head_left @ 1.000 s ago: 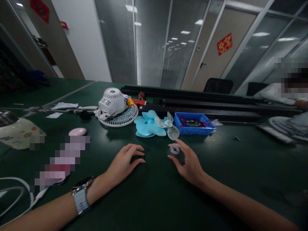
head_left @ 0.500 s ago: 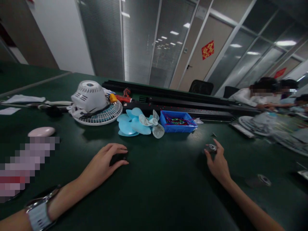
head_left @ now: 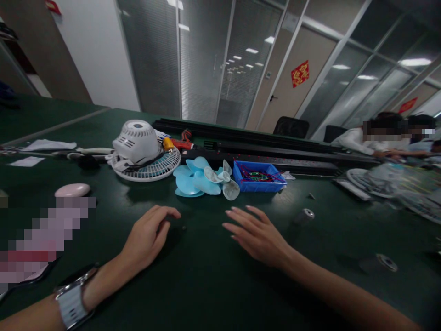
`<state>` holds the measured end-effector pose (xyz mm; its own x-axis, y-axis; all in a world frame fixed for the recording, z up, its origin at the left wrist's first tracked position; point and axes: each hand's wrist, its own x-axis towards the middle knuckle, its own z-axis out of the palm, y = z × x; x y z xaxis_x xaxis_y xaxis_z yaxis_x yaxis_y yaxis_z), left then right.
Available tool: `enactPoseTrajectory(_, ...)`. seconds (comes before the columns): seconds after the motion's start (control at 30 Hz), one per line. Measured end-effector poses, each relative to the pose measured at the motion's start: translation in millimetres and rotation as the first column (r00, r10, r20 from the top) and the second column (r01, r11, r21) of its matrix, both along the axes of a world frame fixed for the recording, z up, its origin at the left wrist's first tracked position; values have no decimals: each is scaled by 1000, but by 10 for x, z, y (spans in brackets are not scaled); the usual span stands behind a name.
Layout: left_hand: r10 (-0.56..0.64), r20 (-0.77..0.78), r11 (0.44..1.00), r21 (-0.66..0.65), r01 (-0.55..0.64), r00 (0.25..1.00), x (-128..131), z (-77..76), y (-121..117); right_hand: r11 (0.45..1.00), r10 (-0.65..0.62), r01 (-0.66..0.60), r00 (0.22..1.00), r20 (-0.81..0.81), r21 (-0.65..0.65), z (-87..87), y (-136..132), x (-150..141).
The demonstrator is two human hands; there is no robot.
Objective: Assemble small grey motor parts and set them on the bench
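Note:
My left hand rests over the green table with its fingers loosely bent and apart, nothing visible in them. Just beyond its fingertips lies a tiny dark round piece, too small to name. My right hand hovers over the middle of the table, fingers outstretched and empty. To the right of it a small metal cylinder with a ringed end lies on its side. A second, blurred metal cylinder sits nearer the right forearm.
Blue fan blades and a clear fan blade lie ahead, beside a blue bin of wired boards. Behind left are a white fan housing and an orange power drill. Black rails run behind. People sit at right.
My right hand has let go of the small metal cylinder and moved left to the table's middle. My left hand's fingers have drawn in a little, away from the tiny dark piece.

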<state>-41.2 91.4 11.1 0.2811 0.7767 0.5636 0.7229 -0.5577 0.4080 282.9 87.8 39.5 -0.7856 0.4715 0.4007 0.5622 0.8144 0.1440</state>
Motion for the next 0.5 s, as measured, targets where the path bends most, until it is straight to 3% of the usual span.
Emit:
enactPoseTrajectory(0.1,5,-16,1000,-27,-6,1000,-5,7,-17,977,208,-206,977,43,-45,-50,112,-502)
enactPoseTrajectory(0.23,-48,-31,997,-59,46,998,26,9,-28,960,276,-278,957,94,13,-154,247,-929)
enactPoseTrajectory(0.37,-59,-30,995,-80,56,998,45,3,-23,955,289,-296,946,146,22,-241,360,-1095)
enactPoseTrajectory(0.5,-72,-21,991,-113,69,997,46,4,-20,952,296,-302,949,105,55,-244,349,-1001)
